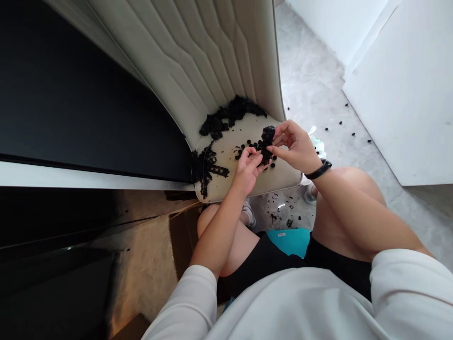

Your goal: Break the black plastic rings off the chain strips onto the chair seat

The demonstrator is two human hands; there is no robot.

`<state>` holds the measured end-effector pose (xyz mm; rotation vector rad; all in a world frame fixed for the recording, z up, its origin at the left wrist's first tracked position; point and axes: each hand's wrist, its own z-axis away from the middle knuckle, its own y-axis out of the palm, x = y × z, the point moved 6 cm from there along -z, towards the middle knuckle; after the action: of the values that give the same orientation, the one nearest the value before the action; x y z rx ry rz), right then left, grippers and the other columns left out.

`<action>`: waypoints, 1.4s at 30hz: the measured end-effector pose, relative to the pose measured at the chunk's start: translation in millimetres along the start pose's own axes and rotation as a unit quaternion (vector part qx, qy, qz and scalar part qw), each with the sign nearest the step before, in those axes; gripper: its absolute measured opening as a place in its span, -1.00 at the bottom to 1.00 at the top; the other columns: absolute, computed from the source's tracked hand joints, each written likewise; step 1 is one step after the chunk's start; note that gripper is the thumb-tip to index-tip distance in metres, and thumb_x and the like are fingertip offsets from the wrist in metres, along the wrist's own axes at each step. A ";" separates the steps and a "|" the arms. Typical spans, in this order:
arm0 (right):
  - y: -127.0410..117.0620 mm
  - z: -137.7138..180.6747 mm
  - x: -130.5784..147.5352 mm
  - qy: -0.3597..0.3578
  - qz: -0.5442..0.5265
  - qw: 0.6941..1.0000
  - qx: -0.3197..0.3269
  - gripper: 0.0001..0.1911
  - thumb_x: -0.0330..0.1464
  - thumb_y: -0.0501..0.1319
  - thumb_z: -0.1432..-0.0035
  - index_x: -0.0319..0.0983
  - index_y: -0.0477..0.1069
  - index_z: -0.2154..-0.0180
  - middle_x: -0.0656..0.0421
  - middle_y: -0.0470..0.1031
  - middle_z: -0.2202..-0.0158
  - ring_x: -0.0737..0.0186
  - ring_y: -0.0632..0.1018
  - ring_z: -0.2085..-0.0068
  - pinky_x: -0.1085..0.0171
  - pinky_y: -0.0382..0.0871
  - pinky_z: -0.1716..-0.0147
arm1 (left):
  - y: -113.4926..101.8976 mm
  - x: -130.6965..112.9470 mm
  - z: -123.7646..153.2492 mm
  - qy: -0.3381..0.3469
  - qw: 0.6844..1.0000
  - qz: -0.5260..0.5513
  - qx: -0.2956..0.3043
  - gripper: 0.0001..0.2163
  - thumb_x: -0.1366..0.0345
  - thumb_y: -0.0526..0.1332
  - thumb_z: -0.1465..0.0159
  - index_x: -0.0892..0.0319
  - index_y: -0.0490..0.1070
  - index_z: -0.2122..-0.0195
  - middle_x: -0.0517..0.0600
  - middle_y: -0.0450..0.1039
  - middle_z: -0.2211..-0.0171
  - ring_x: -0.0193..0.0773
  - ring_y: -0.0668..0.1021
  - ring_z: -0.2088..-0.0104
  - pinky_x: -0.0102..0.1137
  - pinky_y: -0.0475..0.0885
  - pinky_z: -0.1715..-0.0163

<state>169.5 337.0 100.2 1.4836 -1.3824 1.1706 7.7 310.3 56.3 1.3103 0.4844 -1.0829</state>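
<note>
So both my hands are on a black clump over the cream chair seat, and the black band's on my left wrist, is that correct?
Not quite: the head view shows the black band on your right wrist. Your left hand and right hand are indeed on the black clump over the cream chair seat.

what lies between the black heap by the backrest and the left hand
In the head view, pale seat and a few round black pieces lie between the heap and the left hand.
</note>
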 end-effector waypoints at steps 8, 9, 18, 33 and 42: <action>-0.8 2.6 13.5 -0.080 0.191 0.978 -0.026 -0.72 -0.22 0.47 -0.13 -0.13 0.43 0.21 0.15 0.41 0.22 0.09 0.44 0.22 0.03 0.47 0.14 | -7.3 -8.7 -3.3 0.053 0.997 -0.027 -0.058 -0.40 0.13 0.65 -0.06 0.04 0.22 0.13 -0.18 0.47 0.24 -0.30 0.68 0.08 -0.23 0.59 -0.16; -1.4 2.7 12.8 -0.081 0.197 0.977 -0.028 -0.72 -0.22 0.46 -0.13 -0.13 0.44 0.21 0.14 0.41 0.22 0.08 0.44 0.21 0.02 0.47 0.14 | -6.7 -9.8 -3.2 0.055 0.997 -0.035 -0.052 -0.36 0.11 0.67 -0.02 0.04 0.23 0.12 -0.16 0.48 0.22 -0.27 0.68 0.06 -0.23 0.59 -0.14; 14.0 12.4 9.8 -0.080 0.224 0.971 -0.009 -0.69 -0.04 0.38 -0.26 -0.11 0.46 0.21 0.07 0.43 0.21 -0.10 0.47 0.09 -0.12 0.48 0.01 | -7.6 -15.4 -1.9 0.099 0.990 -0.089 -0.054 -0.41 0.07 0.66 -0.03 0.07 0.29 0.15 -0.15 0.49 0.25 -0.34 0.65 0.16 -0.36 0.61 -0.03; 21.3 15.8 -16.7 0.198 -0.207 0.953 0.100 -0.50 0.07 0.51 -0.14 -0.14 0.42 0.23 0.21 0.52 0.33 0.24 0.53 0.40 0.17 0.57 0.39 | -20.8 -24.6 -3.7 0.016 0.997 -0.063 -0.048 -0.59 -0.23 0.34 -0.32 0.01 0.41 0.16 -0.10 0.51 0.36 -0.18 0.72 0.21 -0.27 0.69 0.16; 4.1 8.9 -19.4 0.188 -0.246 0.949 0.057 -0.53 0.06 0.48 -0.19 -0.14 0.39 0.32 0.18 0.51 0.39 0.13 0.58 0.34 0.06 0.62 0.31 | -17.2 -21.6 -1.4 -0.043 0.993 -0.098 0.040 -0.56 -0.18 0.41 -0.28 0.02 0.41 0.05 -0.10 0.54 0.38 -0.19 0.71 0.28 -0.26 0.67 0.18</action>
<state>166.7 333.5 79.0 1.4734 -0.6461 1.1405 -16.4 321.2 64.4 1.2992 0.5160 -1.3281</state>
